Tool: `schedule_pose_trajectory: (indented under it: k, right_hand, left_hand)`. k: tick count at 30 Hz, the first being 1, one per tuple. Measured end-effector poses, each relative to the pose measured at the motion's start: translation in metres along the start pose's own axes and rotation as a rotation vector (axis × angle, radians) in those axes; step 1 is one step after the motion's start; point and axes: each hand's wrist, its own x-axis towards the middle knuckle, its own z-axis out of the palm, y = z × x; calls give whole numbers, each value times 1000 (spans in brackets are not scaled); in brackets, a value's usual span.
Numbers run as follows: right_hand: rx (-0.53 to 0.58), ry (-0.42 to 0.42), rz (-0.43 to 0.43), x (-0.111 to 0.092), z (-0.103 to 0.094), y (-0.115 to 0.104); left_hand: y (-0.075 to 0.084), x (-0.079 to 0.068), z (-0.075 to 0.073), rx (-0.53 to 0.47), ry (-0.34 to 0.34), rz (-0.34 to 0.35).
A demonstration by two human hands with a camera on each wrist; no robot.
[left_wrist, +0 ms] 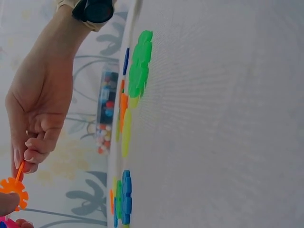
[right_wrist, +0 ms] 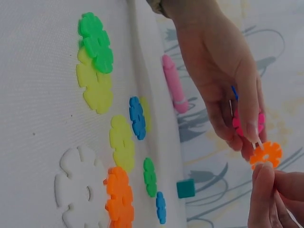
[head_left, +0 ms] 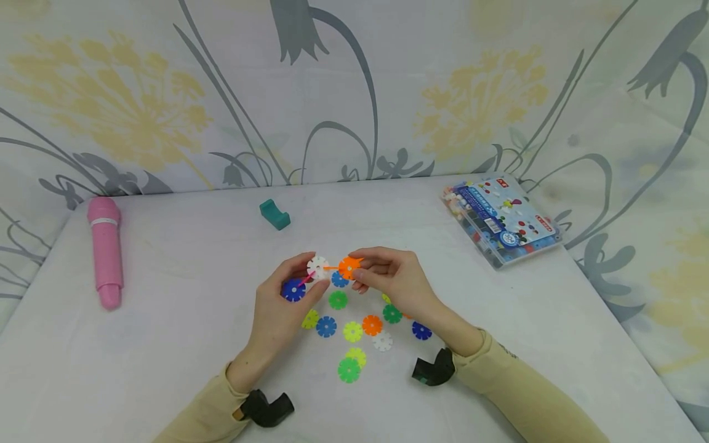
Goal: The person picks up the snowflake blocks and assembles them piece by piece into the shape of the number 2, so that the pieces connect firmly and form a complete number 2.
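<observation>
My left hand (head_left: 281, 307) holds a joined row of notched plastic snowflake discs: a dark blue disc (head_left: 293, 290), a pink disc (right_wrist: 248, 124), a white disc (head_left: 317, 267) and an orange disc (right_wrist: 267, 154) seen edge-on from the head. My right hand (head_left: 401, 283) pinches another orange disc (head_left: 348, 268) between thumb and fingers, against the edge of the orange one in the row. Whether the two orange notches are locked cannot be told. Both hands are raised above the white table.
Several loose discs lie below the hands, among them a green disc (head_left: 349, 370), a blue disc (head_left: 326, 327) and a white disc (head_left: 383, 341). A pink microphone-shaped object (head_left: 106, 252), a teal block (head_left: 274, 215) and a clear box of beads (head_left: 504, 218) lie farther out.
</observation>
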Motion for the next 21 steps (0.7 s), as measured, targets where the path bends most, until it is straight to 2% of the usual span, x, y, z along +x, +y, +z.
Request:
schedule_pose_trajectory:
  k: [7, 13, 16, 21]
  right_hand:
    - [-5, -22, 17, 0, 1, 2]
    - [-36, -57, 97, 1, 0, 2]
    - [-67, -94, 143, 2, 0, 3]
    - [-121, -182, 162, 3, 1, 5]
  left_hand:
    - [0, 0, 0, -4, 0, 13]
    - [-1, 2, -3, -16, 42, -10]
    - [-2, 3, -5, -23, 67, -22]
    - [-1, 5, -7, -22, 88, -14]
